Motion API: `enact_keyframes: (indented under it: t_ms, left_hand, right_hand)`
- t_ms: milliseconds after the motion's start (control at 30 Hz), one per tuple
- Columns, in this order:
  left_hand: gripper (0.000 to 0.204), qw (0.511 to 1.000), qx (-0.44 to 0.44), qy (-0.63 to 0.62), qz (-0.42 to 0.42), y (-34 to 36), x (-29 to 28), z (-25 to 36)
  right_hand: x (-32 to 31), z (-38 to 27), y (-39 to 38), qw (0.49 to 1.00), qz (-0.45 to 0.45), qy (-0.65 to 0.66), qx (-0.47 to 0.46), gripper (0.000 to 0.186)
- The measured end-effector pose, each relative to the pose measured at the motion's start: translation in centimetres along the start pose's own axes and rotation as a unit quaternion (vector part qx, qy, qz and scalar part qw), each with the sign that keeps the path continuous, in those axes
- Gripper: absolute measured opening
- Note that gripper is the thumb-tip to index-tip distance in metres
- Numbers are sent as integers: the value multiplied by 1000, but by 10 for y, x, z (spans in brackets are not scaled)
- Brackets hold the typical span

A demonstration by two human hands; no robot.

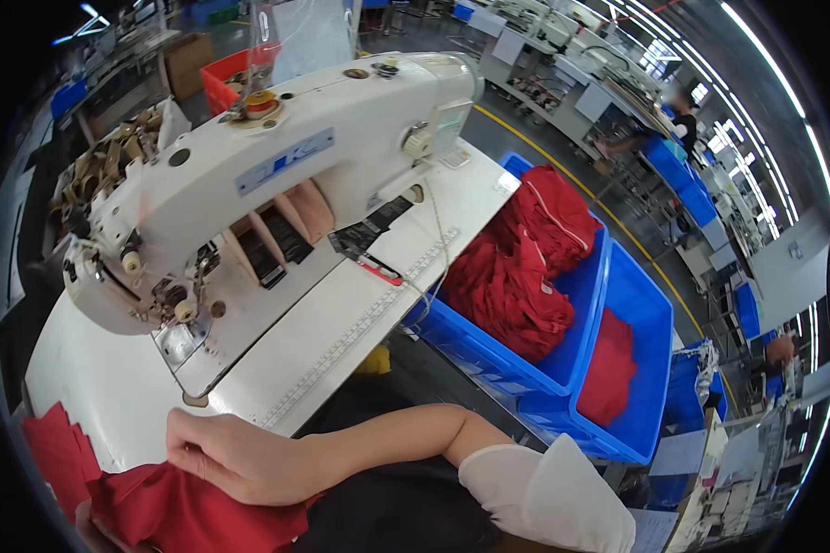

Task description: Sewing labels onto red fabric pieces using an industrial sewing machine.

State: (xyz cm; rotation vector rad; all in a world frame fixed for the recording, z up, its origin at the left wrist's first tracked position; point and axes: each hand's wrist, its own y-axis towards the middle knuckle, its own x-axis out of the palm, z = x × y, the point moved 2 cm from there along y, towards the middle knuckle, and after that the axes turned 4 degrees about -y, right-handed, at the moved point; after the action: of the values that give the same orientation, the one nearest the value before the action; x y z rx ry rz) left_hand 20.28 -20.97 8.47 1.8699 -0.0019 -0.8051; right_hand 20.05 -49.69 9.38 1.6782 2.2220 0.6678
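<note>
Closest to the eyes is a white sleeve (544, 488) on the bent right arm, which reaches across a dark-clad lap (397, 507). From where I stand, the right hand (249, 456) has its fingers curled in, that grip clamped on a red cloth (157, 507) bunched at the front edge of the white worktop (83, 369). The left hand (90, 527) is mostly cut off at the lower left, against the same cloth; I cannot tell how its grip stands.

Above them sits a white sewing machine (277, 170), with dark labels (269, 251) in peach-coloured holders under its arm and a red-edged tool (380, 270) lying nearby. To the right, a blue bin (489, 355) holds heaped red garments (526, 286), and another blue bin (653, 369) beside it holds more red fabric (609, 369).
</note>
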Motion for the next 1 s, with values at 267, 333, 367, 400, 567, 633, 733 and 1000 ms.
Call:
enact_keyframes:
  t_ms: [267,333,367,400,567,633,733,1000]
  left_hand:
    - [9,788,-303,-513,-156,51,65,101]
    - [8,800,-250,-512,-189,68,74,118]
    - [11,779,-248,-535,-212,77,78,131]
    - [15,760,-249,-552,-236,85,79,143]
    - [26,791,-219,-532,-209,76,72,162]
    - [23,765,-207,-542,-281,67,75,174]
    - [16,733,-203,-563,-323,51,82,192]
    - [13,749,-294,-519,-287,12,56,164]
  right_hand:
    - [-64,13,-73,978,-110,-123,129,24]
    - [-90,-10,-89,955,-151,-134,217,23]
    - [-106,-31,-98,947,-150,-139,247,23]
    - [-125,-49,-108,937,-151,-176,262,22]
    - [-225,-161,-173,536,156,-793,245,63]
    - [-260,-156,-207,393,164,-888,171,67]
    - [-305,-95,-258,445,98,-779,430,74]
    - [-329,17,-333,615,24,-536,578,95]
